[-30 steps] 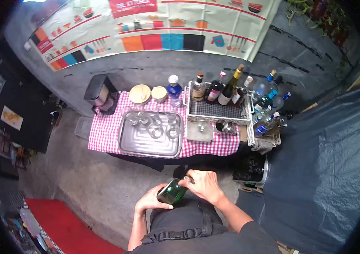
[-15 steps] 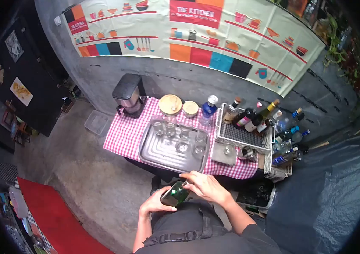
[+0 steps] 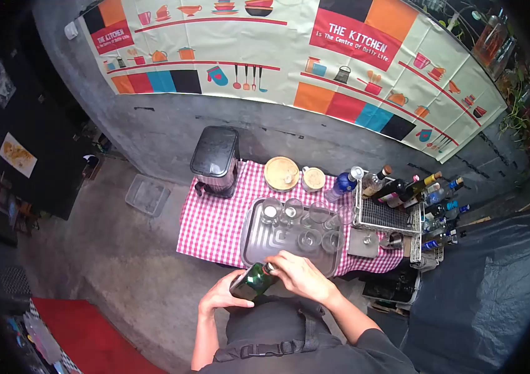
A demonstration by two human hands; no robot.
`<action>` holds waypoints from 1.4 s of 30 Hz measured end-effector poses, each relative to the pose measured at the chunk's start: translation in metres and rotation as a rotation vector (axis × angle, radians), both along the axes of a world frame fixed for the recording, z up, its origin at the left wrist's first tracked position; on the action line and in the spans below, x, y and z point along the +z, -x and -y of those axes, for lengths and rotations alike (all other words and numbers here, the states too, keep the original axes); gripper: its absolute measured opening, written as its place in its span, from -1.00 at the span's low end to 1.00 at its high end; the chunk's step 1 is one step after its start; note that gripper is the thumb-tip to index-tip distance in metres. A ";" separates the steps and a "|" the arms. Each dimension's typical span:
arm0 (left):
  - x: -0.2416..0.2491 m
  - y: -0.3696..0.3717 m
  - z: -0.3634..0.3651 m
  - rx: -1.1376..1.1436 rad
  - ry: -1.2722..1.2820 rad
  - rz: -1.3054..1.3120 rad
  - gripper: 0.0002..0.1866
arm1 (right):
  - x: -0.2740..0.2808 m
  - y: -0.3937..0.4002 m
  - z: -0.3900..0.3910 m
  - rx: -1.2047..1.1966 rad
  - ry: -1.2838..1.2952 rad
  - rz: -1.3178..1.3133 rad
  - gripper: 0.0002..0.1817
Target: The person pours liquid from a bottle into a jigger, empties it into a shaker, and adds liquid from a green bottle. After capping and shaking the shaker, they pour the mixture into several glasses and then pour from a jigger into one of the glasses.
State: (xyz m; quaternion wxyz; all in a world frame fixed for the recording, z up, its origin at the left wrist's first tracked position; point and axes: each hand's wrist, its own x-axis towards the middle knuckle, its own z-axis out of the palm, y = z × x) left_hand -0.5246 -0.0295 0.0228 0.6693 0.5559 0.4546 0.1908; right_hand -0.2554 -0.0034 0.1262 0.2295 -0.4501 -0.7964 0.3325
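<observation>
A green glass bottle (image 3: 252, 282) is held tilted in front of my body, its top pointing to the upper right. My left hand (image 3: 222, 293) is wrapped around the bottle's lower body, the thumb lying along the near side. The fingers of my right hand (image 3: 302, 275) are closed at the bottle's top, around the cap (image 3: 268, 268), which they partly cover. Just beyond my hands lies a grey metal tray (image 3: 253, 252) with several clear glasses, one of them a tumbler (image 3: 308, 240).
The tray rests on a table with a red checkered cloth (image 3: 205, 234). A coffee maker (image 3: 215, 156) stands back left, beside wooden-lidded containers (image 3: 282, 173). To the right are a blue bottle (image 3: 343, 185), a wire-lined basket (image 3: 396, 218) with bottles and a metal cup (image 3: 393, 240).
The view has shifted, so the table appears further right and lower. Both hands keep their hold on the green bottle, the right fingers slightly repositioned at its top.
</observation>
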 end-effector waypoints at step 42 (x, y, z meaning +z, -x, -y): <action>0.113 -0.026 -0.326 0.047 -0.962 0.107 -0.24 | 0.068 0.026 -0.253 -0.389 -0.304 -0.339 -0.64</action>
